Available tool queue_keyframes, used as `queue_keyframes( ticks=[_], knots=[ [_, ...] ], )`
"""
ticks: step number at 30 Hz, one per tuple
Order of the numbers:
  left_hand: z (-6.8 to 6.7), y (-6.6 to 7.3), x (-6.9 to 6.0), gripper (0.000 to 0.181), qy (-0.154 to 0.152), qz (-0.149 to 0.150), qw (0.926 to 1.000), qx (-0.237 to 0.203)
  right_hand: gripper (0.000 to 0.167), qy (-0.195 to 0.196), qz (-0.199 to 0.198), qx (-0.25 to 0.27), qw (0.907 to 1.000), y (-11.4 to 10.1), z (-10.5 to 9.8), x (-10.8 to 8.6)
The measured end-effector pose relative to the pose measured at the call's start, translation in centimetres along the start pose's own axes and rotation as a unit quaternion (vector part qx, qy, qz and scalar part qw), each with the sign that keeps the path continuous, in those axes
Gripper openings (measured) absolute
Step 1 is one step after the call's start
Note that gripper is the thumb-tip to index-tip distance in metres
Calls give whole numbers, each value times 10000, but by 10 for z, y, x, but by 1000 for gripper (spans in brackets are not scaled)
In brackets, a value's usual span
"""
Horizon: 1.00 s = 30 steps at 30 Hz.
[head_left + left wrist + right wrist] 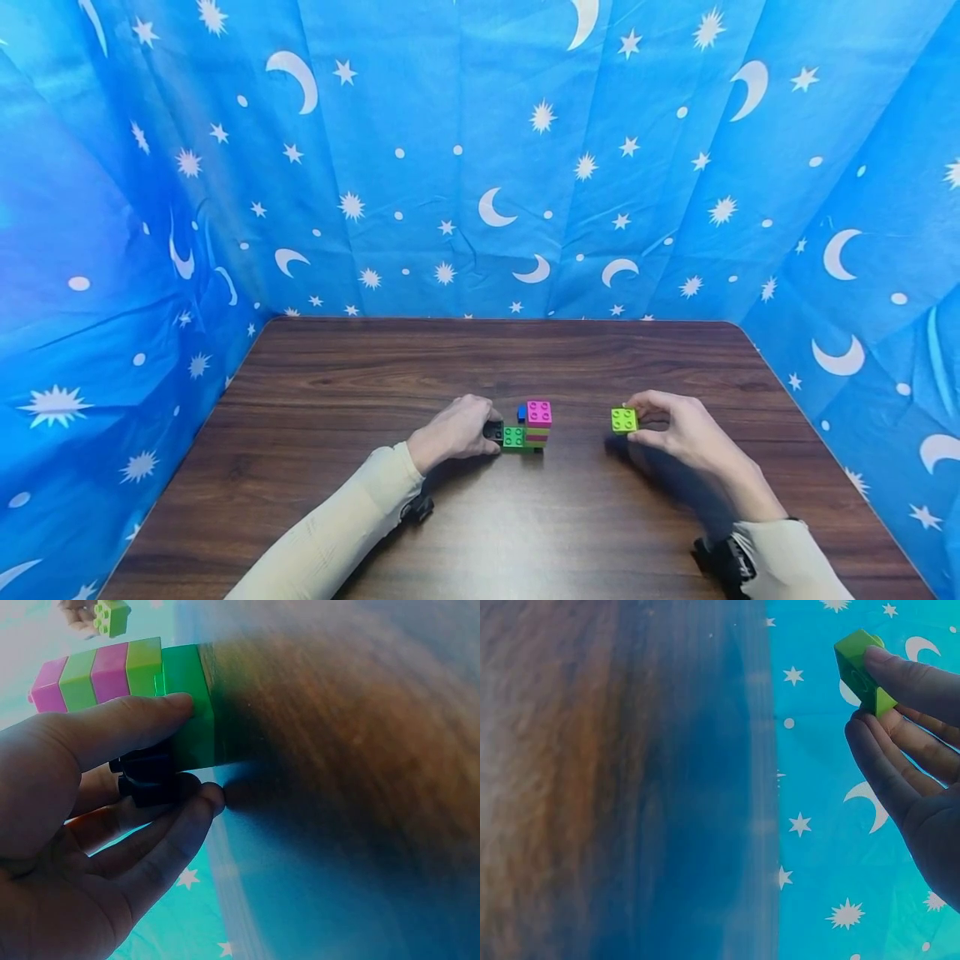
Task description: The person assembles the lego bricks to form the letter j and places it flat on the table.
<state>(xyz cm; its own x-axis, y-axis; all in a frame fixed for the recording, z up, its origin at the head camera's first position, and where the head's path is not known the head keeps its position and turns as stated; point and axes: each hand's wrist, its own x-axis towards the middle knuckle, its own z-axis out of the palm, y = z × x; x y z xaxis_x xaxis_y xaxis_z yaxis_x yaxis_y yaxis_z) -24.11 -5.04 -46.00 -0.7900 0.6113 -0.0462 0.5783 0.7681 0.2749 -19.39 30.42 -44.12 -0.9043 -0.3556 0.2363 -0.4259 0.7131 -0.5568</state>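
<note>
A small structure of toy building bricks stands on the table, with a green brick [513, 437] at its base and a stack of pink and lime bricks [538, 414] at its right end. My left hand [459, 427] grips the structure's left end, where a black brick [146, 776] shows between thumb and fingers. In the left wrist view the thumb lies across the green brick [196, 697]. Behind the stack a bit of a blue brick [522, 413] peeks out. To the right, my right hand [678, 429] pinches a lime brick [623, 420] above the table, apart from the structure.
The dark wood-grain table [360, 367] carries the structure. Blue cloth [420, 183] printed with white moons and stars hangs behind the table and along both sides.
</note>
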Motion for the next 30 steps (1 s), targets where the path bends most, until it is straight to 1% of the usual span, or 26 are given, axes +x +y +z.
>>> queue_keyframes(
  ticks=[11,14,22,26,30],
  knots=[
    [2,-1,0,40,57,56,10000,22,38,258,-324,140,9990,-7,5,10],
    [1,-1,0,39,60,66,10000,13,39,373,-392,89,9985,-10,6,13],
    [1,0,0,41,11,-5,10000,24,39,507,-394,114,9979,-18,9,20],
    [0,1,-1,44,7,-22,10000,44,39,587,-463,288,9968,-27,10,26],
    [1,1,-1,41,45,20,10000,34,39,600,-512,483,9957,-33,13,32]
  ],
)
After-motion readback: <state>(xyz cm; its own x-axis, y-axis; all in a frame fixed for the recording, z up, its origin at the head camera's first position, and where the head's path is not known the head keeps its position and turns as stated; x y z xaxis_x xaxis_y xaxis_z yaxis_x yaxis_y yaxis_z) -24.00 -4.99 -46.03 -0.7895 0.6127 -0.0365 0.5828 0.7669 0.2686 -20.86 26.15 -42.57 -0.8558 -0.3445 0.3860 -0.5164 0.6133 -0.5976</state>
